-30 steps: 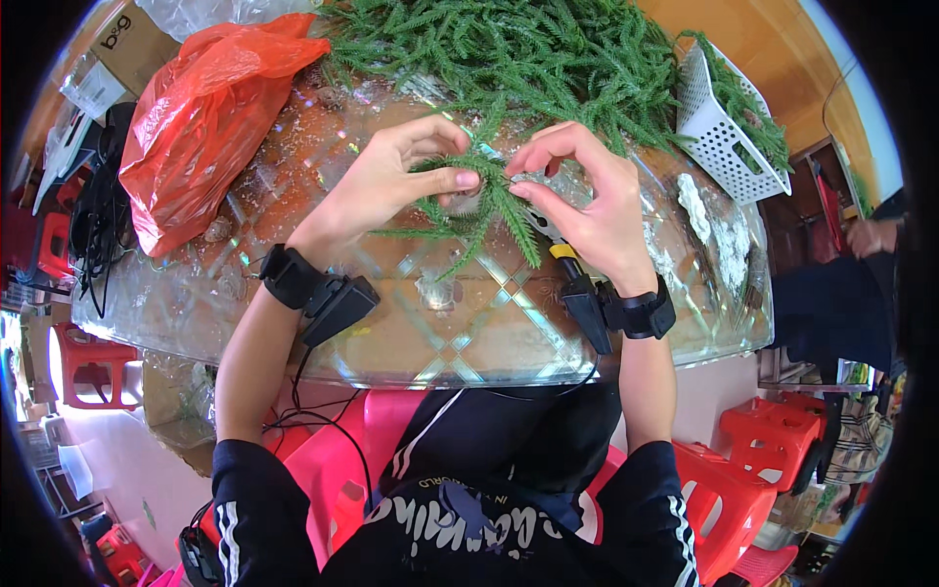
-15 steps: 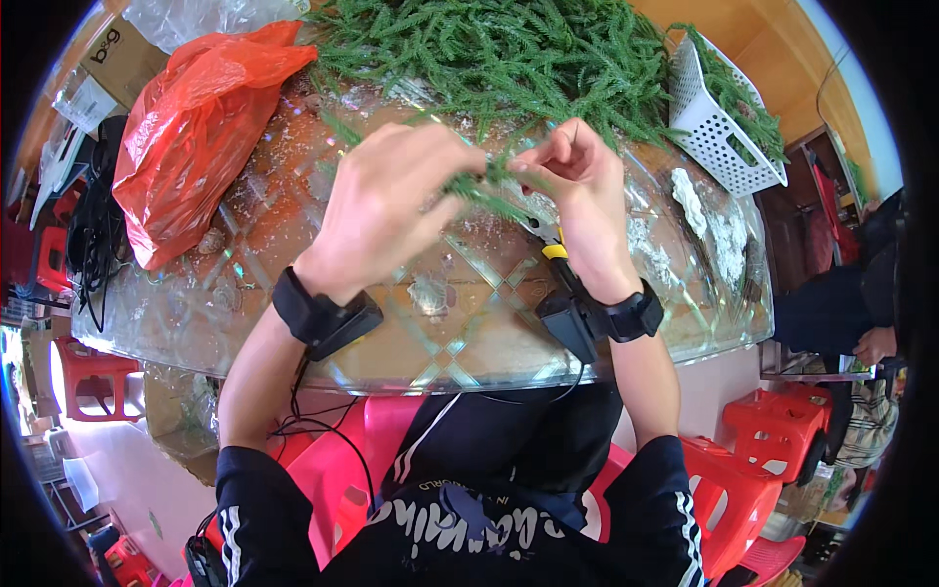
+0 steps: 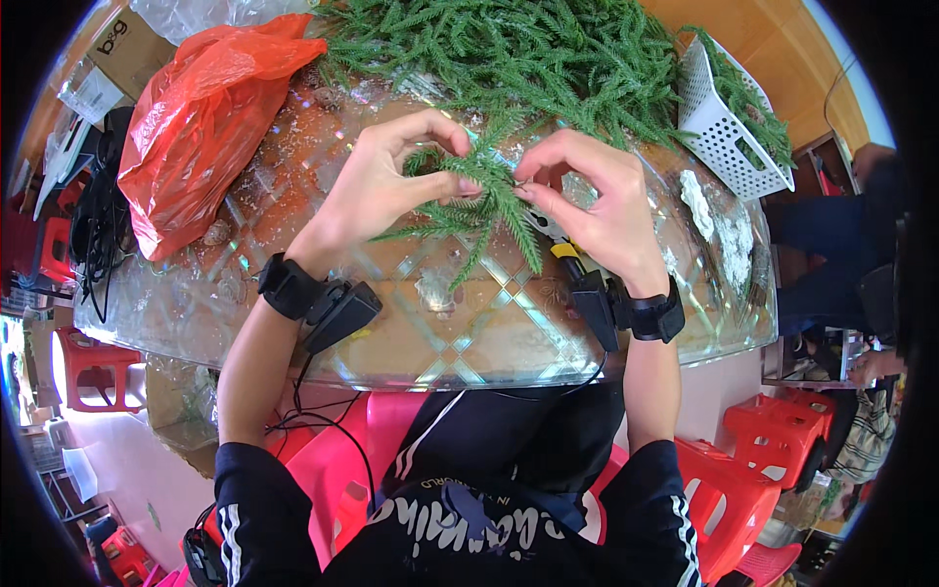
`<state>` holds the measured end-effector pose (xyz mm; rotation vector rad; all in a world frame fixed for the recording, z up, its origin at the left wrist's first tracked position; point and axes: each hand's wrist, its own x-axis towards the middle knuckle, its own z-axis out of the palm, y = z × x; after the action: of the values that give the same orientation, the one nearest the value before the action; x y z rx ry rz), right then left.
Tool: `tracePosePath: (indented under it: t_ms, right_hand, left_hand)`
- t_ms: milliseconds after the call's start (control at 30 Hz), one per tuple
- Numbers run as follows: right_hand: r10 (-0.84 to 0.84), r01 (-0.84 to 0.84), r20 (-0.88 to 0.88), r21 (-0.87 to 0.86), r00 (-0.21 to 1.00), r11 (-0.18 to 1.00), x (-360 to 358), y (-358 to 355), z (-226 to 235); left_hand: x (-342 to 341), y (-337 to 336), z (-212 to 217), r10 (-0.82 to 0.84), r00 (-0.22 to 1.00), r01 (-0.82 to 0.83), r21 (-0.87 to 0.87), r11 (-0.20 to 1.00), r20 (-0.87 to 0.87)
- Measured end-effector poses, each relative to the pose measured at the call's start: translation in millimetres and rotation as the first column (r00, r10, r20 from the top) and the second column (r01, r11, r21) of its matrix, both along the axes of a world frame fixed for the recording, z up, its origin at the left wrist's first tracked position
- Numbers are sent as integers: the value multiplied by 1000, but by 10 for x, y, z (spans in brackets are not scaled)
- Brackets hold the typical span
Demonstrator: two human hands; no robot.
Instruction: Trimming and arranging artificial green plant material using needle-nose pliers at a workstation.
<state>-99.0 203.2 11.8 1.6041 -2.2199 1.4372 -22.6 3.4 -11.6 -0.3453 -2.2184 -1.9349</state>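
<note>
Back from the tabletop's (image 3: 469,375) near edge, pinching the sprig (image 3: 505,207) in the left hand (image 3: 386,186), likely to keep it still, and pinching with the right hand (image 3: 602,205), cannot tell what.

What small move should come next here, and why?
Probably a slight twist by the right hand while the left hand steadies the green sprig: the left grips it between thumb and fingers, and the right thumb and forefinger are pinched close beside its middle. What they pinch is too small to tell.
</note>
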Motion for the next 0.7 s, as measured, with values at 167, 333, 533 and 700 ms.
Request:
tracePosePath:
  t_ms: [167, 333, 533, 700]
  right_hand:
    - [125, -126, -29, -7, 992, 992, -11, 24, 6]
    - [169, -169, -4, 30, 986, 985, 27, 46, 36]
    - [86, -85, 21, -38, 996, 996, 31, 33, -8]
    - [3, 2, 130, -38, 992, 999, 47, 29, -26]
  left_hand:
    - [8, -44, -2, -176, 969, 138, 212, 967, 173]
    - [10, -45, -13, -232, 955, 185, 241, 953, 187]
    - [27, -3, 18, -161, 972, 121, 227, 966, 169]
    - [33, 75, 14, 11, 1000, -14, 140, 990, 22]
